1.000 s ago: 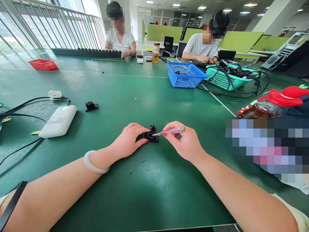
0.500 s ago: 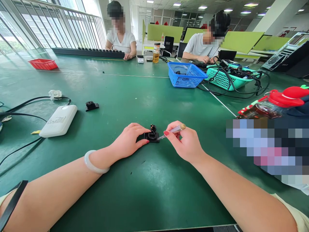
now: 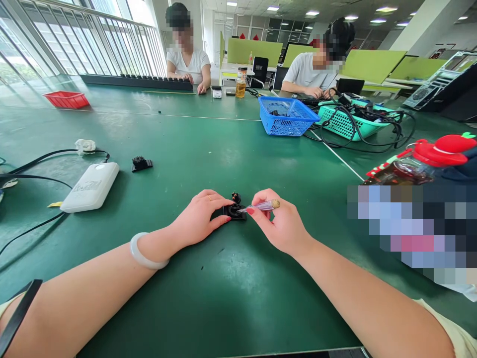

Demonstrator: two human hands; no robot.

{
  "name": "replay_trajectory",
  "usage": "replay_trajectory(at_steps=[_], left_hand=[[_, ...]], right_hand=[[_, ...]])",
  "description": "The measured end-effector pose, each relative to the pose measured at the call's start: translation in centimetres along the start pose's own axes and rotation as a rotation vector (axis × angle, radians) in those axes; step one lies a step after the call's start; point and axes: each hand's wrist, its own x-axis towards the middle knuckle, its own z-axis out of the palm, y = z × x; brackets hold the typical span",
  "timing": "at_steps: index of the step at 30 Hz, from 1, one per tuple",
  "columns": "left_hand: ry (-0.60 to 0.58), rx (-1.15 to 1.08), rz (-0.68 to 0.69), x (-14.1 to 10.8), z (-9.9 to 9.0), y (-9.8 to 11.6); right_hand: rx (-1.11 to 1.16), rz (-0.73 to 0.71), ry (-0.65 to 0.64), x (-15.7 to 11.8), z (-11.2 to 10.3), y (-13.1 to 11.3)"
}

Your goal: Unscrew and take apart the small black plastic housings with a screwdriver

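Green tabletop (image 3: 238, 293) filled most of the head cam view. Left hand (image 3: 199, 214) pinched the left side of a small black part (image 3: 236, 214) sitting between both hands; right hand (image 3: 285, 221) pinched a slim clear-handled tool (image 3: 265, 205). IMO bracing the part firmly and working the tip gently was the way to go. Tool's long axis ran roughly sideways, tip pointing left over the part, whose own long axis I couldn't call.

With our left hand (image 3: 199, 215) we gripped a small black part (image 3: 238, 217) on the green table (image 3: 231, 303), while our right hand (image 3: 281, 223) pointed a slim, clear-handled tool (image 3: 265, 205) at it, a white device (image 3: 90, 189) lying well left of our left hand and a blue basket (image 3: 285, 128) beyond our right.
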Motion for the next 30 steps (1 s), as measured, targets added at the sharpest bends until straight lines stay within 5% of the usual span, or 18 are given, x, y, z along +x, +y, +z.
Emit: replay_trajectory(at_steps=[4,12,19,24,30], left_hand=[[0.042,0.000,0.015,-0.2,0.0,0.1],[0.208,0.297,-0.060,-0.5,-0.5,1.5],[0.111,0.668,-0.185,-2.0,-0.7,2.1],[-0.008,0.771,-0.203,-2.1,-1.2,3.7],[0.147,0.549,-0.130,-0.5,-0.5,3.6]], right_hand=[[0.011,-0.031,0.037,0.1,-0.1,0.0],[0.086,-0.067,0.458,-0.3,-0.8,0.5],[-0.068,-0.053,0.331,0.3,-0.5,1.0],[-0.088,-0.119,0.354,0.5,-0.4,1.2],[-0.078,-0.078,0.334,0.3,-0.5,1.1]])
